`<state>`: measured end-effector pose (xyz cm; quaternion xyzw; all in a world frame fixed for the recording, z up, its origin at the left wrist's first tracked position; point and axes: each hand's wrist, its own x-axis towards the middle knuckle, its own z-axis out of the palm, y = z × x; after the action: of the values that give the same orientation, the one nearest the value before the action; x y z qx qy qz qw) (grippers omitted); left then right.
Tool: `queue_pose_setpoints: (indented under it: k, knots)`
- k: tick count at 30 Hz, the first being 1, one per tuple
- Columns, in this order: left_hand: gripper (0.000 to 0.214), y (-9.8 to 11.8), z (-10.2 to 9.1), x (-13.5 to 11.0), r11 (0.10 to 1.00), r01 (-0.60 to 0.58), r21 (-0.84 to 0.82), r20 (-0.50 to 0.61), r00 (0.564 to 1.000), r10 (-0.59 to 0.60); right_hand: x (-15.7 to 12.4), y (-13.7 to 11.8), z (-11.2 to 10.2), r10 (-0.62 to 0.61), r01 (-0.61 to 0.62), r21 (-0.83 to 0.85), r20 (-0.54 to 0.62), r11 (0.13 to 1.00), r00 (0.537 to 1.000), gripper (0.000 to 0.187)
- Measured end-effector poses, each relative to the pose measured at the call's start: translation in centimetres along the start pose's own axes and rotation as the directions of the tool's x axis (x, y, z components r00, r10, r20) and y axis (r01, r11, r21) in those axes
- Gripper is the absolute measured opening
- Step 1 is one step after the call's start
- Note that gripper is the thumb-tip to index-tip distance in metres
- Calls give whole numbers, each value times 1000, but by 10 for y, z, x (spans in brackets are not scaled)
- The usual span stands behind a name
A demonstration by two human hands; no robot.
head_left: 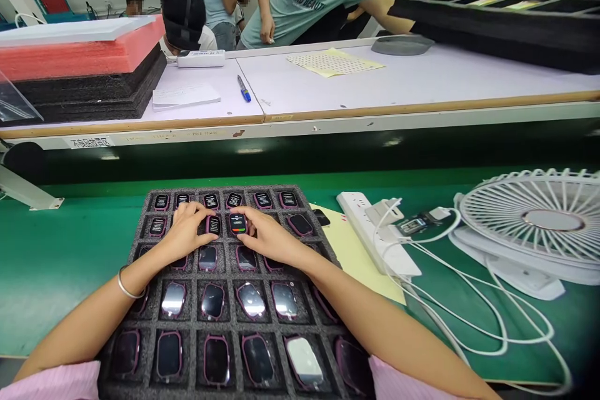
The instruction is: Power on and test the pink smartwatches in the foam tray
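Pink-sleeved, pinched a lit watch (238,223) in right hand (268,234) and a second watch (214,225) in left hand (185,232), with foam tray (234,326) beneath.

The head camera looks forward — and down — across the tray (190,325).

Pale pink sleeves (65,381) are worn with a silver bangle (122,288).
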<state>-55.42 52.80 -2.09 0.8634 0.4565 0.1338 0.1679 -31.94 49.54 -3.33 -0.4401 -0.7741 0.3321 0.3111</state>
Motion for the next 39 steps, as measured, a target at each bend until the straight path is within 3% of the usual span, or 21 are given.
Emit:
queue_pose_setpoints:
  k: [3,7,17,25,29,34,37,39]
  knots:
    - [48,0,-1,-1,995,-9,100,-20,1000,11,3,3,0,-41,45,-167,33,985,999,50]
    - [52,1,-5,-2,988,-2,154,-32,999,7,4,3,-2,54,-22,-379,73,925,996,55]
    - [45,-1,-15,-6,985,-5,174,-58,998,15,-5,-16,-15,-7,47,-628,66,777,998,38]
    - [49,35,-25,18,975,-89,202,62,995,78,-31,-11,-52,57,-82,-712,-59,697,997,30]
    - [48,65,-11,41,972,-189,139,161,973,166,-46,7,-73,172,-222,-723,-144,654,975,29]
    - [19,94,29,68,989,-113,94,114,988,102,-54,23,-77,342,-376,-779,-221,502,913,26]
    - [17,103,43,77,995,-80,65,88,993,74,-55,26,-69,342,-395,-772,-244,497,907,25]
    - [20,106,45,78,998,-63,18,86,994,61,-54,27,-64,315,-394,-744,-256,540,914,22]
